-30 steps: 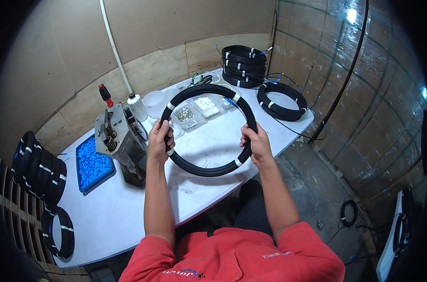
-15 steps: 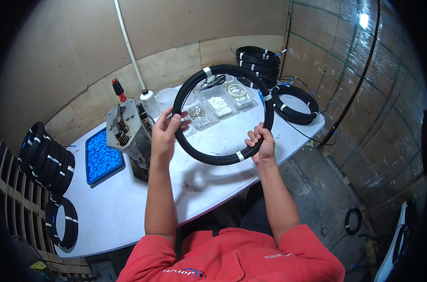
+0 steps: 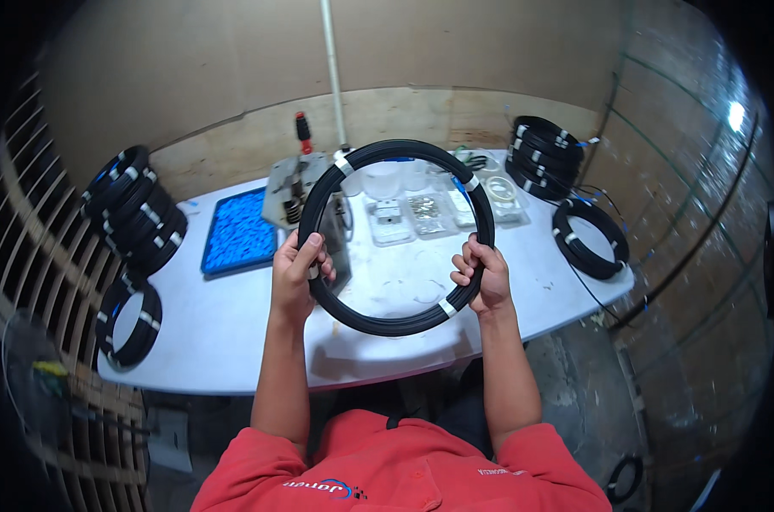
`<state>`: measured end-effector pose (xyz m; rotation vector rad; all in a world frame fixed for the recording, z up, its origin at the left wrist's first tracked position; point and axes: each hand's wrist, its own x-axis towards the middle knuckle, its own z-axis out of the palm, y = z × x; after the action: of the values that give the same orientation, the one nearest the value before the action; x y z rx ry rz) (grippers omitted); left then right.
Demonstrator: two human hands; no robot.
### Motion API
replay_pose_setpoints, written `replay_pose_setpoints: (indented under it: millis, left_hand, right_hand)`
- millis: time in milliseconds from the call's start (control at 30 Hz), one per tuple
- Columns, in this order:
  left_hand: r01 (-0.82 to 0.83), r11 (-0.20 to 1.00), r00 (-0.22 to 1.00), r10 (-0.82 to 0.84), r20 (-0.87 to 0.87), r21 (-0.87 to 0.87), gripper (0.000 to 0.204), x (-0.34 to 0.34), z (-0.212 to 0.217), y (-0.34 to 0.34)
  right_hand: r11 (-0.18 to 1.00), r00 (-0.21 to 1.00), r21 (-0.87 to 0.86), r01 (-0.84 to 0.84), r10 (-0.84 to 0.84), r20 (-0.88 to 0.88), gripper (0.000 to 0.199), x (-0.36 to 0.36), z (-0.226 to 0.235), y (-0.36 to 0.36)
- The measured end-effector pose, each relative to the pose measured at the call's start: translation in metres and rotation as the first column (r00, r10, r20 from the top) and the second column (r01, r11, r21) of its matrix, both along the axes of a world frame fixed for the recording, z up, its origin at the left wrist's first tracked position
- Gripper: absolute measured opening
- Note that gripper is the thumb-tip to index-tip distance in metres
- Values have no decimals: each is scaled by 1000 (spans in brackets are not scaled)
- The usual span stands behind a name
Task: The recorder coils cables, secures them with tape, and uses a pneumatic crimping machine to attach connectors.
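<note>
- From where I stand, the black cable coil (image 3: 391, 326) is between the person's two hands, in front of the chest and above the near part of the white table (image 3: 208, 341); a shadow falls on the tabletop below it.
- The left hand (image 3: 300, 271) grips the coil's left side, thumb on the near face, fingers curled in around the inner edge.
- The right hand (image 3: 486, 275) wraps the opposite side in a tighter curl, its knuckles inside the ring.
- Neither hand is nearer: both touch the coil, at about the same height, a little below its middle.
- Being round, the coil has no long axis; its broad face looks toward the wearer, though I can't tell its exact tilt.
- Beyond its left side sits the metal press (image 3: 280, 192), partly hidden behind the ring.
- Well apart to the right lies a single loose coil (image 3: 593, 269); a coil stack (image 3: 542, 162) stands behind that one.
</note>
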<state>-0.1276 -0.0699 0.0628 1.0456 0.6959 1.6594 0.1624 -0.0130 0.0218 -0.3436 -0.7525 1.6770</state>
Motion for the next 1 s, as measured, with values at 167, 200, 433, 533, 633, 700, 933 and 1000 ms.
replay_pose_setpoints:
  millis: [167,200,433,533,633,700,933,1000]
  left_hand:
    - [-224,972,974,223,-26,-70,22,-28,8,-67]
    - [-290,951,957,287,-47,-103,23,-31,8,-78]
    - [-619,778,783,622,-5,-109,25,-36,2,-155]
    - [-698,704,705,708,46,-132,23,-36,0,-182]
    - [-751,645,637,764,105,-143,22,-35,2,-204]
    - [-776,615,600,788,137,-139,22,-39,3,-216]
    - [-826,549,530,834,-157,130,27,-77,8,-253]
    - [-860,351,174,883,-435,370,35,-102,12,-261]
  right_hand:
    - [980,978,-27,-195,197,75,20,-51,10,-3]
    - [975,970,-34,-220,222,97,22,-59,12,-3]
    - [906,886,-46,-420,421,196,20,-117,27,-19]
    - [856,832,-27,-517,510,221,30,-138,37,-26]
    - [803,796,31,-596,585,156,31,-155,46,-34]
    - [768,767,58,-637,625,148,30,-163,49,-41]
    - [745,845,422,-518,366,390,20,-214,28,-51]
    - [706,898,606,-368,99,429,22,-232,23,-45]
